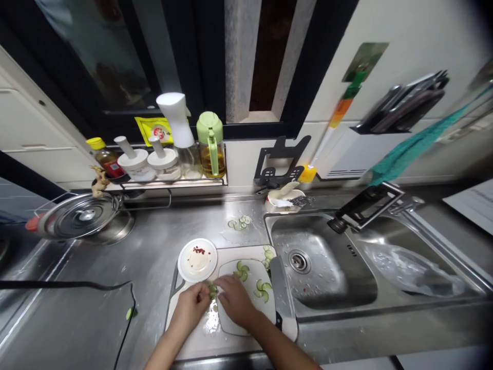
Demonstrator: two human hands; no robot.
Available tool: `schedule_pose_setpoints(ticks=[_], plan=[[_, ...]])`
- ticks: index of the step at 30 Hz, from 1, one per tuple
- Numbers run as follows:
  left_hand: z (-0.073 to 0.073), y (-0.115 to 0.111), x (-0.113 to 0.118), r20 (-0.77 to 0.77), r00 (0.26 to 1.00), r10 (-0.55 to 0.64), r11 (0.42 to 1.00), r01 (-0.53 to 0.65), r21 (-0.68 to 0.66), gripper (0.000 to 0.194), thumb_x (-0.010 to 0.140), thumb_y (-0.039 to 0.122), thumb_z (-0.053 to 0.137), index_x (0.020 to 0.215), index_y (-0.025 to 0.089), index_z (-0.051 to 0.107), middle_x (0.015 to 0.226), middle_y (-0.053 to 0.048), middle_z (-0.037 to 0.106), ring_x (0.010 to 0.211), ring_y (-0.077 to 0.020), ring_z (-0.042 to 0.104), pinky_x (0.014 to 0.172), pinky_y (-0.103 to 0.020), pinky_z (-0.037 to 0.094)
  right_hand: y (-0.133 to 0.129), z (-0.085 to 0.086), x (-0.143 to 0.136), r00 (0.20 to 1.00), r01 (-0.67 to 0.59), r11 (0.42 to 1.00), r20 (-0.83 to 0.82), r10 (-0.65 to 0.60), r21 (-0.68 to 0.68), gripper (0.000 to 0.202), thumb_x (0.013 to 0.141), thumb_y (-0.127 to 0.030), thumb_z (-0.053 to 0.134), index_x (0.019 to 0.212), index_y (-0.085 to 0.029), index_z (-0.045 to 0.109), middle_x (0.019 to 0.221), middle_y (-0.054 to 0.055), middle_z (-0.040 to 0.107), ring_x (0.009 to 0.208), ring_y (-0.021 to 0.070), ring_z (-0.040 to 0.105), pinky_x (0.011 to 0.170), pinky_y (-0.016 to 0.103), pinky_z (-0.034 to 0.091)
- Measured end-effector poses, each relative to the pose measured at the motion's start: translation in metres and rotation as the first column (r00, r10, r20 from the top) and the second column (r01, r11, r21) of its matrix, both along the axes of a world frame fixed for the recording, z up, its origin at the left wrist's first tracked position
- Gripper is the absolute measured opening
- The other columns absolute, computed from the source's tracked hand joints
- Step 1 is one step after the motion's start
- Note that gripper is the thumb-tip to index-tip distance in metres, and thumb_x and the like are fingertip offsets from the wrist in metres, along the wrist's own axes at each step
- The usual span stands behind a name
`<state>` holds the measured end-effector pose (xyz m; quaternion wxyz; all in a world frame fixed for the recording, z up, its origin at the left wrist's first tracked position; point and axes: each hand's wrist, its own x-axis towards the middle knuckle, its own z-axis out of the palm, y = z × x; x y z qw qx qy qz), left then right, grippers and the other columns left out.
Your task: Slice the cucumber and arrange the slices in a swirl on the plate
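Observation:
My left hand (192,302) is curled with its fingertips pinched at some green cucumber slices (212,291), partly hidden by the fingers. From the other side my right hand (235,302) reaches towards the same slices, its fingers stretched and thumb apart. Beneath it lies a white square plate (234,327) on a light cutting board (196,343). On the plate, cucumber slices form two small fans, an upper fan (242,271) and a right-hand fan (262,290). A white round dish (184,263) with red bits stands at the board's upper left. A broad knife blade (284,293) lies along the right edge.
More cucumber slices (268,253) lie at the board's corner, with thin cut rings (239,223) on the steel counter behind. A sink (323,262) is at the right, a lidded pot (85,215) at the left. Bottles and jars fill a rack (181,183); a black cable (69,284) crosses the counter.

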<state>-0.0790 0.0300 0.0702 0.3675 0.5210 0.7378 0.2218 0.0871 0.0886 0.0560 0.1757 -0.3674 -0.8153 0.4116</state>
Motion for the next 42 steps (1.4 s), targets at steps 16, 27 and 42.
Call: schedule_pose_setpoints(ticks=[16,27,42], plan=[[-0.008,0.016,0.030,0.656,0.335,0.676,0.735,-0.244,-0.632,0.053,0.064,0.060,0.071,0.087,0.014,0.058,0.060,0.002,0.059,0.038,-0.0014,0.040,0.038,-0.013,0.016,0.019,0.031,0.015,0.994,0.103,0.972,-0.016,-0.108,-0.212,0.010,0.077,-0.018,0.060,0.075,-0.021,0.069,0.077,-0.001,0.069,0.077,0.0147,0.059,0.072,0.026,0.040],[-0.023,0.020,0.035,0.725,0.355,0.590,0.806,-0.312,-0.503,0.042,0.053,0.029,0.080,0.089,0.013,0.067,0.055,0.005,0.056,0.043,-0.0026,0.042,0.041,-0.015,0.021,0.027,0.023,0.032,0.981,0.124,0.963,0.173,-0.084,-0.237,0.011,0.075,-0.017,0.059,0.075,-0.019,0.071,0.072,-0.001,0.069,0.069,0.0127,0.059,0.063,0.022,0.040],[-0.035,0.004,0.037,0.097,0.984,0.146,0.989,-0.144,-0.032,0.018,0.073,0.027,0.054,0.074,0.018,0.070,0.067,-0.001,0.065,0.067,-0.0150,0.059,0.065,-0.024,0.041,0.024,0.014,0.017,0.812,-0.058,0.996,0.584,0.010,0.064,0.016,0.085,-0.022,0.051,0.082,-0.019,0.066,0.088,0.009,0.069,0.099,0.0275,0.054,0.078,0.038,0.036]])
